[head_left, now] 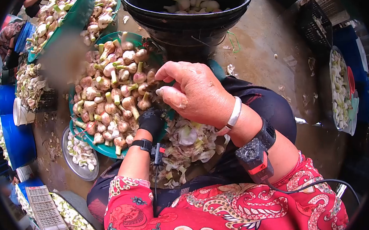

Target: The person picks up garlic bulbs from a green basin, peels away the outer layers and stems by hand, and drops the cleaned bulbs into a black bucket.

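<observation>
My left hand, in a black glove, reaches in at the right side of a green basin heaped with garlic bulbs. Its fingers are mostly hidden behind my right hand and in shadow. Bare and raised above the basin's right edge, my right hand has its fingers curled in toward the thumb. Brown, root-like bits show right at its fingertips, but I cannot tell what it holds. The bulbs are unpeeled, with short cut green stems. A pile of loose garlic skins lies below my hands.
A black bucket with pale peeled bulbs stands ahead. Another green basin of garlic is at the upper left. A clear dish of white cloves sits at left. At right are a tub of cloves and a black crate.
</observation>
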`<act>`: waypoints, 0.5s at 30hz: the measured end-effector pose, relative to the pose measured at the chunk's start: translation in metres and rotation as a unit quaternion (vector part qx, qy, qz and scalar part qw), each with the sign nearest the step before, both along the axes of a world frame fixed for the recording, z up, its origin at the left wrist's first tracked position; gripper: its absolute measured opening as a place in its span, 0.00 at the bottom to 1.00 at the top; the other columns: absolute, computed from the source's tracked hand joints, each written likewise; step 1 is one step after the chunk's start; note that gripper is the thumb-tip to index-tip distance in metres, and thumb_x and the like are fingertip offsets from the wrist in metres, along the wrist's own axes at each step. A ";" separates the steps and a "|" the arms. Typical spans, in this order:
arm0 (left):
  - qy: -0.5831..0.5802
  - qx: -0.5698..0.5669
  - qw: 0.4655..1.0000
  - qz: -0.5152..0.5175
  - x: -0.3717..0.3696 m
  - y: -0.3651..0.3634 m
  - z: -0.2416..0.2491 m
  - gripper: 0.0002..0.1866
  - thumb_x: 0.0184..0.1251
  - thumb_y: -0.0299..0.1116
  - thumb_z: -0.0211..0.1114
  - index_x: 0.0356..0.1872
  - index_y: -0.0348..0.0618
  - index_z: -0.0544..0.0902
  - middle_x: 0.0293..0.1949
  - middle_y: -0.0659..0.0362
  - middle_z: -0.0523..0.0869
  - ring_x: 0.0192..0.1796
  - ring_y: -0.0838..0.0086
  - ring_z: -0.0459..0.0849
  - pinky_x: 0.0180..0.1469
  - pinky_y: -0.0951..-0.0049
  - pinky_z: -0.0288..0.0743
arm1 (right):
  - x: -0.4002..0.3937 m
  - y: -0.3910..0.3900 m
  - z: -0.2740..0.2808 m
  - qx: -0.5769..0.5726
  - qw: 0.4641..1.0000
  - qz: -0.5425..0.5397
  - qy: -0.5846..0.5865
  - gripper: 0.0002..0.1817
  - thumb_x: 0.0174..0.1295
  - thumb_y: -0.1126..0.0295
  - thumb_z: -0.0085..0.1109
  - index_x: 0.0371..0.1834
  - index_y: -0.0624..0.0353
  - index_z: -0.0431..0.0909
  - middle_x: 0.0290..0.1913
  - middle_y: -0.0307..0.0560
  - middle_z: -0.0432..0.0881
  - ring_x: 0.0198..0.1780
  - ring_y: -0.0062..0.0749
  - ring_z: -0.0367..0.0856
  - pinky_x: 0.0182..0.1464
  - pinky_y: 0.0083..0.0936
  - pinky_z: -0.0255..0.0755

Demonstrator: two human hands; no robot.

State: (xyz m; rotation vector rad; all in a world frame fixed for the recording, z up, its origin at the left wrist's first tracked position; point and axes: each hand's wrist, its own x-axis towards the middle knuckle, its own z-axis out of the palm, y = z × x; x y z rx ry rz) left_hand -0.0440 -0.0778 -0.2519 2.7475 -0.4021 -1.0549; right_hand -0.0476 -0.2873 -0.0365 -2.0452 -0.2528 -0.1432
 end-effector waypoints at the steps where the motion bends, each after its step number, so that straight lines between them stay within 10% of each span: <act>1: 0.000 0.000 1.000 -0.002 0.003 0.007 0.001 0.22 0.55 0.36 0.63 0.54 0.47 0.82 0.53 0.50 0.82 0.57 0.56 0.79 0.61 0.60 0.70 | 0.001 -0.001 0.001 0.000 1.000 -0.002 0.000 0.12 0.52 0.73 0.59 0.40 0.64 0.78 0.32 0.55 0.81 0.32 0.39 0.83 0.37 0.29 0.76; 4: 0.123 -0.369 0.836 0.387 0.008 0.031 0.033 0.11 0.63 0.33 0.61 0.44 0.41 0.83 0.40 0.52 0.87 0.42 0.62 0.85 0.42 0.70 0.77 | 0.001 -0.005 0.001 0.028 0.999 -0.007 0.044 0.13 0.52 0.72 0.60 0.41 0.64 0.79 0.32 0.53 0.81 0.31 0.34 0.81 0.37 0.28 0.76; 6: 0.058 -0.493 0.806 0.322 0.007 0.028 0.080 0.10 0.64 0.26 0.61 0.45 0.39 0.82 0.39 0.59 0.87 0.41 0.74 0.83 0.43 0.78 0.75 | -0.001 -0.001 -0.007 0.000 0.992 0.028 0.121 0.15 0.52 0.70 0.63 0.42 0.64 0.79 0.34 0.51 0.82 0.32 0.31 0.80 0.38 0.27 0.76; 7: -0.128 -0.488 0.853 0.134 0.007 0.024 0.088 0.08 0.68 0.28 0.59 0.45 0.39 0.82 0.38 0.63 0.85 0.41 0.77 0.82 0.44 0.78 0.74 | -0.004 0.004 -0.008 -0.005 0.987 0.052 0.154 0.19 0.50 0.69 0.65 0.46 0.62 0.78 0.38 0.52 0.82 0.34 0.33 0.81 0.39 0.28 0.76; 8: -0.045 -0.571 0.778 0.258 0.009 0.031 0.080 0.19 0.60 0.15 0.58 0.52 0.39 0.81 0.37 0.55 0.86 0.37 0.69 0.82 0.41 0.72 0.75 | -0.007 0.011 -0.011 -0.018 0.983 0.064 0.172 0.25 0.47 0.70 0.69 0.52 0.59 0.76 0.42 0.55 0.82 0.39 0.36 0.83 0.43 0.29 0.77; 11: -0.017 -0.568 0.770 0.290 -0.011 0.021 0.143 0.19 0.61 0.15 0.57 0.53 0.41 0.80 0.35 0.56 0.83 0.39 0.68 0.82 0.42 0.72 0.75 | -0.017 0.034 -0.024 0.089 0.987 0.085 0.102 0.35 0.40 0.70 0.75 0.57 0.57 0.74 0.47 0.60 0.80 0.51 0.55 0.79 0.54 0.39 0.73; 12: 0.143 -0.669 0.610 0.400 -0.016 0.015 0.167 0.14 0.66 0.20 0.58 0.51 0.38 0.80 0.34 0.58 0.83 0.37 0.72 0.81 0.42 0.74 0.74 | -0.018 0.041 -0.034 0.087 0.993 0.079 0.014 0.34 0.40 0.72 0.75 0.56 0.55 0.75 0.46 0.59 0.81 0.48 0.55 0.80 0.53 0.36 0.75; 14: -0.149 -0.457 0.857 0.187 -0.024 0.024 0.188 0.12 0.70 0.27 0.58 0.50 0.34 0.81 0.36 0.60 0.84 0.37 0.78 0.81 0.42 0.78 0.74 | -0.019 0.046 -0.031 0.136 0.987 0.080 0.024 0.32 0.41 0.74 0.75 0.55 0.58 0.76 0.44 0.53 0.83 0.43 0.43 0.83 0.48 0.29 0.77; 15: -0.157 -0.454 0.857 0.187 -0.026 0.023 0.204 0.12 0.70 0.27 0.58 0.50 0.34 0.81 0.36 0.60 0.84 0.37 0.78 0.81 0.42 0.78 0.74 | -0.020 0.054 -0.035 0.245 0.964 0.073 0.071 0.30 0.42 0.75 0.75 0.54 0.59 0.76 0.43 0.50 0.83 0.42 0.34 0.83 0.46 0.26 0.77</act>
